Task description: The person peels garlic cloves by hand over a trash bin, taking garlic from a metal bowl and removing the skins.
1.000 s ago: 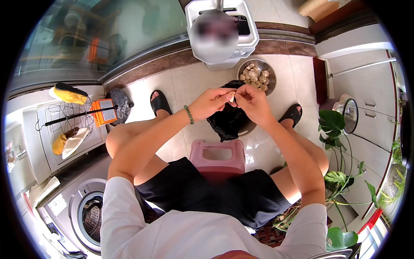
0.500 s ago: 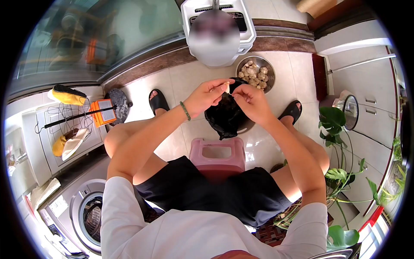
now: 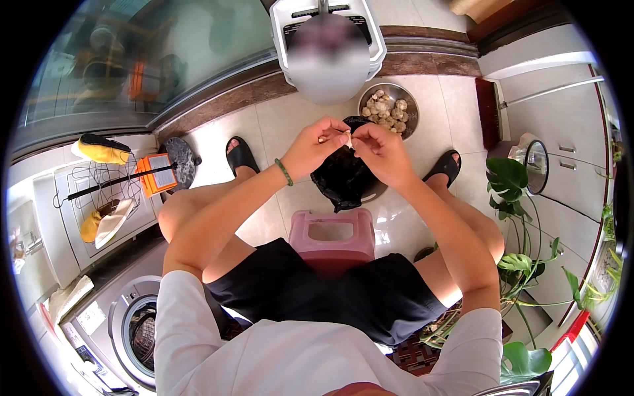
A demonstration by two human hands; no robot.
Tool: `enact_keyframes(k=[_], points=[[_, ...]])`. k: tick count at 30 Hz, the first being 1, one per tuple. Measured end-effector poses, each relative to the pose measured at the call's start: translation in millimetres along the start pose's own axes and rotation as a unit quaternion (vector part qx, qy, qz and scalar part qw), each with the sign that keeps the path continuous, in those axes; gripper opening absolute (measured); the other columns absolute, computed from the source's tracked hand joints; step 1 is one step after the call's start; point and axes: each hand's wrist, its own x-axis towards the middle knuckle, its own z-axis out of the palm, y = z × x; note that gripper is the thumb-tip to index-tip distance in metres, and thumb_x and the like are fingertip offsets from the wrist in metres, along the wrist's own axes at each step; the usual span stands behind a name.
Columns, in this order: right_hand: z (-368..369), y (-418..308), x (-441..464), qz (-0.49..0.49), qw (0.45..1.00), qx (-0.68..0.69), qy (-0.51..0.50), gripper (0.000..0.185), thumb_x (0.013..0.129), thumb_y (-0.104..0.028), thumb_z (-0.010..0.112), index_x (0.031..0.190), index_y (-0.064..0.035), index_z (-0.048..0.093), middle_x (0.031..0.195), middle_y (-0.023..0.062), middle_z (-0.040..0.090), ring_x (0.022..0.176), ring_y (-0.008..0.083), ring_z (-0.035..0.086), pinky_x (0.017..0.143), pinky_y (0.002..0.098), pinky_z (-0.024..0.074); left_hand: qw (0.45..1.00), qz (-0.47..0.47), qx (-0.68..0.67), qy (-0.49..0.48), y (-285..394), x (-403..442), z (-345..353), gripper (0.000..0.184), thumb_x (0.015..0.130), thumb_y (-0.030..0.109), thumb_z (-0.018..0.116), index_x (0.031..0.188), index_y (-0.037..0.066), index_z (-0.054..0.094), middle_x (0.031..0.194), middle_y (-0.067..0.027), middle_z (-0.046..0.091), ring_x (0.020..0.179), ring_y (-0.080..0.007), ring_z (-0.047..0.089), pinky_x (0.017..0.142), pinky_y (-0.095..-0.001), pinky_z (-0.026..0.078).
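My left hand [image 3: 320, 145] pinches a small pale garlic clove [image 3: 348, 134] between thumb and fingertips. Something else pale shows against its curled fingers, too small to make out. My right hand [image 3: 383, 155] is closed, with thumb and forefinger meeting the same clove from the right. Both hands hover over a bin lined with a black plastic bag [image 3: 338, 186], whose contents are dark and hard to see. Just beyond the right hand, a round metal bowl [image 3: 415, 117] holds several whole garlic bulbs [image 3: 388, 111].
Between my knees stands a pink plastic stool [image 3: 332, 254]. A white appliance [image 3: 376, 63] is ahead by the door track. Left are a wire rack with slippers [image 3: 109, 150], an orange box [image 3: 157, 173] and a washing machine [image 3: 135, 330]; a leafy plant [image 3: 508, 178] is right.
My right hand has come in to the left hand, so its fingertips now touch the clove. Earlier a small gap lay between them. The view has shifted slightly.
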Motion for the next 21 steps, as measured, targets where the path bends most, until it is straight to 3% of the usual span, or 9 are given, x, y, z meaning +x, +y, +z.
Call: enact_keyframes(k=[3,5,9,15,17,21], points=[[0,-1,0,-0.012,1.000,-0.009,-0.001,0.006,0.087,-0.004,0.063,0.086,0.0016,0.062,0.073,0.0043,0.063,0.063,0.0075,0.057,0.058,0.0229,0.0471,0.998,-0.067,-0.016,0.011,12,-2,0,0.032,0.096,0.026,0.060,0.120,0.005,0.061,0.090,0.0050,0.060,0.074,-0.0015,0.047,0.061,-0.0183,0.038],[0,-2,-1,-0.016,0.999,-0.031,-0.003,0.004,0.086,-0.002,0.063,0.088,0.0017,0.062,0.075,0.0050,0.063,0.064,0.0077,0.057,0.059,0.0231,0.0480,0.981,-0.181,-0.065,-0.015,15,-4,1,0.034,0.095,0.028,0.061,0.122,0.007,0.063,0.086,0.0078,0.058,0.067,-0.0005,0.039,0.055,-0.0181,0.032],[1,-2,-1,-0.025,1.000,-0.004,0.016,0.005,0.086,-0.001,0.064,0.088,0.0014,0.061,0.075,0.0061,0.064,0.064,0.0087,0.059,0.059,0.0242,0.0491,0.973,-0.173,-0.154,-0.013,12,-2,0,0.032,0.094,0.026,0.064,0.118,0.005,0.065,0.078,0.0082,0.054,0.059,0.0002,0.037,0.048,-0.0167,0.027],[-2,-16,0,-0.092,0.990,-0.100,0.026,0.019,0.085,0.003,0.063,0.101,-0.0018,0.053,0.080,0.0084,0.061,0.071,0.0195,0.064,0.063,0.0298,0.0514,0.976,-0.182,-0.118,-0.017,14,0,-1,0.035,0.092,0.028,0.066,0.118,0.005,0.065,0.092,0.0015,0.066,0.061,-0.0005,0.038,0.050,-0.0182,0.029],[-3,-15,0,-0.137,0.984,-0.116,-0.020,0.029,0.084,0.005,0.061,0.108,-0.0046,0.048,0.081,0.0103,0.058,0.073,0.0269,0.063,0.063,0.0337,0.0507,0.966,-0.217,-0.130,-0.055,16,0,-4,0.034,0.091,0.030,0.067,0.115,0.006,0.067,0.098,-0.0024,0.070,0.063,-0.0007,0.042,0.051,-0.0182,0.031],[-5,-16,0,-0.168,0.967,-0.180,-0.063,0.033,0.083,0.006,0.060,0.110,-0.0061,0.046,0.081,0.0116,0.058,0.071,0.0313,0.061,0.063,0.0370,0.0493,0.973,-0.212,-0.080,-0.052,15,-1,-7,0.031,0.089,0.030,0.069,0.110,0.006,0.069,0.094,-0.0022,0.070,0.065,-0.0005,0.046,0.052,-0.0179,0.031]])
